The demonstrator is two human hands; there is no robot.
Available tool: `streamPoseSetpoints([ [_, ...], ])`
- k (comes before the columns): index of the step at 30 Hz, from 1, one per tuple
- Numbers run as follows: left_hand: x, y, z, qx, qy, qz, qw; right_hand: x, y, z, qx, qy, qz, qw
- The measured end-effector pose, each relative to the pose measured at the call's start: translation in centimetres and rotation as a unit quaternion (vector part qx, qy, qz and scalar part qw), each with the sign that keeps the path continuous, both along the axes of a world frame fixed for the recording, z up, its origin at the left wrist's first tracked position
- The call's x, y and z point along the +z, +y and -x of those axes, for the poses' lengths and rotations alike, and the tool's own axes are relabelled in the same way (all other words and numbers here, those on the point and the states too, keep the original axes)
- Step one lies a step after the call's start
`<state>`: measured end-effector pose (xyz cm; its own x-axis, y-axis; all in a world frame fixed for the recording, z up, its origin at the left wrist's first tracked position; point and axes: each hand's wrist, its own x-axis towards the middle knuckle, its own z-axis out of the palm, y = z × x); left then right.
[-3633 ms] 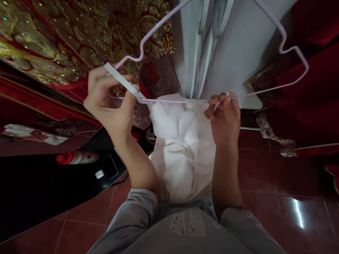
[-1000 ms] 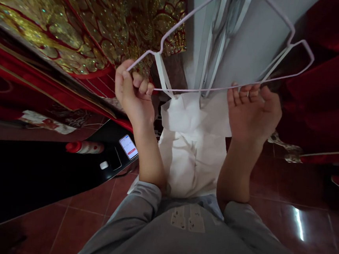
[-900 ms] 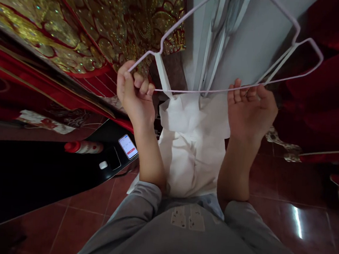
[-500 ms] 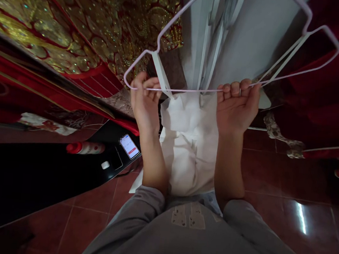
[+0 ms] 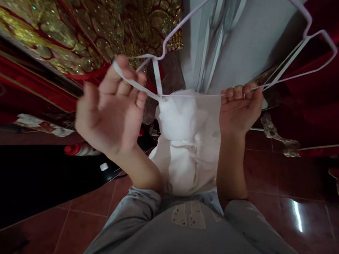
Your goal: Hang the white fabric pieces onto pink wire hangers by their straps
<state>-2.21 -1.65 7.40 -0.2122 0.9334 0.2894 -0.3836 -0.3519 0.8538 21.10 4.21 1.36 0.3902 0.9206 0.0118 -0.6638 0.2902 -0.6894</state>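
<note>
A pale lilac wire hanger (image 5: 311, 34) is held up in front of me, with a white garment (image 5: 185, 144) hanging from it down to my lap. My right hand (image 5: 240, 111) is curled round the hanger's bottom bar near its right end. My left hand (image 5: 111, 108) is raised, palm toward me, pinching a white strap (image 5: 137, 85) of the garment between thumb and fingertips. A second strap runs up to the hanger's left notch, and two more straps reach the right notch.
Red fabric with gold beaded embroidery (image 5: 77, 24) fills the upper left. Dark red velvet (image 5: 332, 101) hangs at right. A grey-white door or wall (image 5: 242, 42) stands behind the hanger. A black surface (image 5: 18, 185) at left carries a red-capped bottle (image 5: 77, 149). The floor is glossy red tile (image 5: 285, 192).
My left hand has let go of the hanger's bottom bar, come back toward me and taken hold of a white strap. My right hand keeps its grip on the bar.
</note>
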Motion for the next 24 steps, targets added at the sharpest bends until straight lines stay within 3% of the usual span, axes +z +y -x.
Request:
streamPoseSetpoints([
  [3,-0.5,1.4,2.0,0.071,-0.058,0.012,0.996,0.2,0.2,-0.3,-0.012,-0.018,0.014,1.0],
  [7,-5.3,3.4,2.6,0.196,-0.036,0.024,0.98,0.0,0.4,-0.8,0.009,-0.009,0.02,1.0],
  [9,-7.4,3.8,1.1,0.164,0.0,0.021,0.986,-0.3,0.4,-0.8,0.026,-0.002,0.016,1.0],
  [11,-8.2,3.9,-1.3,0.114,-0.008,0.022,0.993,-0.6,0.4,-0.5,0.03,-0.005,0.019,0.999],
  [14,-7.6,3.8,-4.7,0.06,-0.082,-0.021,0.995,-0.8,0.1,0.0,0.019,-0.021,0.027,0.999],
  [18,-6.4,3.8,-6.1,0.093,-0.081,-0.028,0.992,-0.4,-1.0,0.0,-0.006,-0.087,0.057,0.995],
  [24,-6.2,4.0,-5.1,0.106,-0.052,0.009,0.993,0.2,-2.5,-3.1,-0.208,-0.233,0.067,0.948],
])
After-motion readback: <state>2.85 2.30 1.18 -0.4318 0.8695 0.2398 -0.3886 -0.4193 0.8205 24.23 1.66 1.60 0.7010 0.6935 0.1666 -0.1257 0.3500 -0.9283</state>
